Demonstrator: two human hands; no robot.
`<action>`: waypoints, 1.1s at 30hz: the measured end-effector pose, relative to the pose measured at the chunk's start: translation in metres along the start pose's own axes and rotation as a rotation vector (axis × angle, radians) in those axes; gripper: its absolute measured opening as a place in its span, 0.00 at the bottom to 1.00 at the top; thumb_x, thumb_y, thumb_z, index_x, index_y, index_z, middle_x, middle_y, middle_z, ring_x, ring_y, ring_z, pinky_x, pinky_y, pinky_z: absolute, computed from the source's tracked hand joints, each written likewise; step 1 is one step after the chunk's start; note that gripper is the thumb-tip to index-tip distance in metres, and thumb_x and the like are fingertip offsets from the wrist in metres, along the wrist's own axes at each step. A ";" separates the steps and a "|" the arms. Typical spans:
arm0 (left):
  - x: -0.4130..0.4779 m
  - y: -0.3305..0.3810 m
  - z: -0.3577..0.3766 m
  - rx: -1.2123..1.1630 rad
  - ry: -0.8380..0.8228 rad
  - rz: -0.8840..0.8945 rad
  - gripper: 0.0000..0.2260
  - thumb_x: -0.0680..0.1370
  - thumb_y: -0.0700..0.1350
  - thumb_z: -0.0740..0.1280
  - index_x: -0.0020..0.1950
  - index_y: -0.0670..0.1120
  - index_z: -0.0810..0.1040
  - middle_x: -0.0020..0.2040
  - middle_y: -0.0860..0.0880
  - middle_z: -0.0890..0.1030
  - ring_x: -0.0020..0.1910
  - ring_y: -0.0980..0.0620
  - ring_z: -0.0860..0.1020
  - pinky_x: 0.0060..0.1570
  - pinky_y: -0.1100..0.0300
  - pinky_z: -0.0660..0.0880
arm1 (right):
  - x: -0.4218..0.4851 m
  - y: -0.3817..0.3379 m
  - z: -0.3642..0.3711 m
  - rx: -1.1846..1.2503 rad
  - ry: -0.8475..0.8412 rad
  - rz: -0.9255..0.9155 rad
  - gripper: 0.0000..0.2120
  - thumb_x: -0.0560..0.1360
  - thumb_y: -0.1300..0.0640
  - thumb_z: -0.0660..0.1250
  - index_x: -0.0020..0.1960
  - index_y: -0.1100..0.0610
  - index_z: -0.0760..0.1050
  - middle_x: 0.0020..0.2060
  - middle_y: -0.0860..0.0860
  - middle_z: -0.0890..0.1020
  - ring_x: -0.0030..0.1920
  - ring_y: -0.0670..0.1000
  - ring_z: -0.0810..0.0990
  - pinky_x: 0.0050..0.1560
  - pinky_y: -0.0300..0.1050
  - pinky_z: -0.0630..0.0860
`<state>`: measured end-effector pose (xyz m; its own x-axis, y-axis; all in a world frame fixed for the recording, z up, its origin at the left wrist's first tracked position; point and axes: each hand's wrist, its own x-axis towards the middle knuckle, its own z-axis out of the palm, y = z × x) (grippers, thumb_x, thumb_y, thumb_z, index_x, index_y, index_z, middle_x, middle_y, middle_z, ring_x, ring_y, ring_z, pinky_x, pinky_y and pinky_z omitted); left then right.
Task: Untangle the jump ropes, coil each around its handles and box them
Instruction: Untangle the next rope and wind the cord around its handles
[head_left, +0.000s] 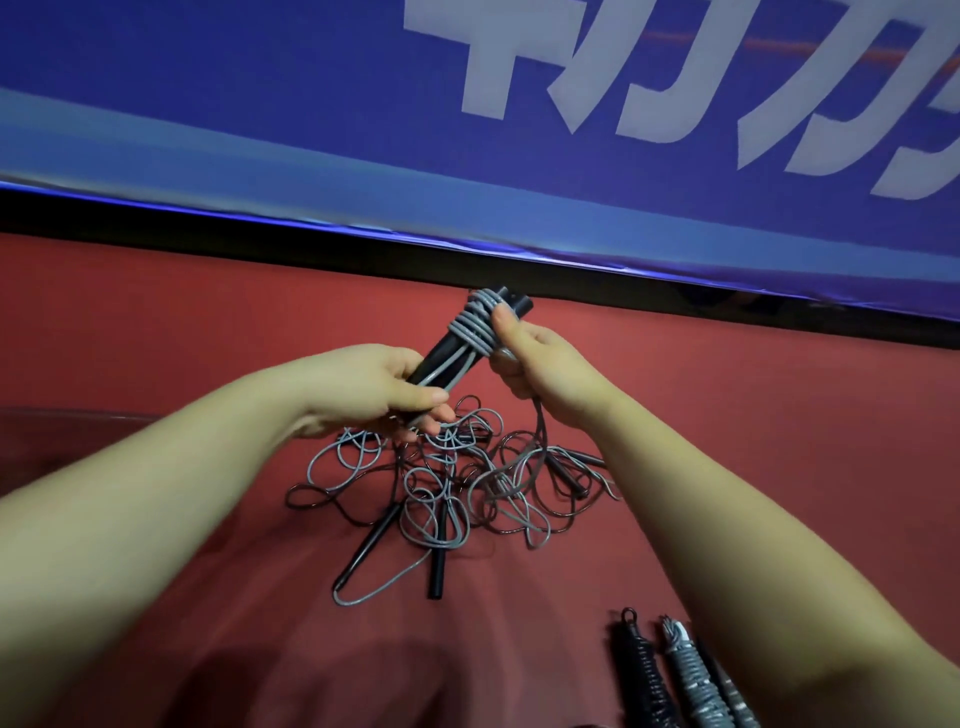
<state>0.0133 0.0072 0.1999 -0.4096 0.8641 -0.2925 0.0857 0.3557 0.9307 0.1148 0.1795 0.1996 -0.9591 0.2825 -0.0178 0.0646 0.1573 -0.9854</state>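
left hand (384, 389) grips paired black cylindrical handles (438, 352) at lower end | right hand (540, 364) pinches thin grey cord (475, 325) against their upper end | axis up-right

Lower ends of the coiled ropes (688, 675) beyond the bottom edge; banner lettering (493, 78) partly off-frame

Two hands (374, 387) (543, 366), two wound ropes (640, 670) (693, 683) (tangle (457, 483) uncountable).
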 end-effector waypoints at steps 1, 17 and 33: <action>0.001 0.001 0.000 -0.009 0.013 0.011 0.01 0.78 0.38 0.65 0.49 0.41 0.74 0.48 0.44 0.84 0.39 0.55 0.81 0.37 0.64 0.78 | 0.000 -0.001 0.001 -0.010 -0.001 0.004 0.20 0.81 0.44 0.52 0.33 0.51 0.60 0.24 0.44 0.61 0.24 0.43 0.55 0.25 0.37 0.51; 0.007 0.011 0.021 -0.478 0.115 -0.031 0.03 0.77 0.36 0.64 0.44 0.39 0.74 0.30 0.46 0.82 0.29 0.53 0.82 0.31 0.62 0.80 | 0.007 0.012 0.001 0.123 -0.062 0.037 0.17 0.79 0.42 0.54 0.37 0.50 0.70 0.27 0.46 0.67 0.23 0.42 0.58 0.23 0.34 0.55; 0.015 0.002 -0.011 -0.529 0.256 -0.004 0.03 0.77 0.38 0.65 0.44 0.39 0.75 0.30 0.47 0.81 0.30 0.53 0.82 0.28 0.63 0.78 | 0.000 -0.005 -0.010 -0.900 0.221 -0.141 0.11 0.80 0.49 0.58 0.42 0.50 0.74 0.30 0.42 0.73 0.32 0.40 0.70 0.36 0.42 0.66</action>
<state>-0.0022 0.0170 0.1996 -0.6207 0.7265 -0.2947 -0.3542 0.0754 0.9321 0.1176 0.1884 0.2066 -0.9063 0.3639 0.2150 0.2295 0.8508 -0.4728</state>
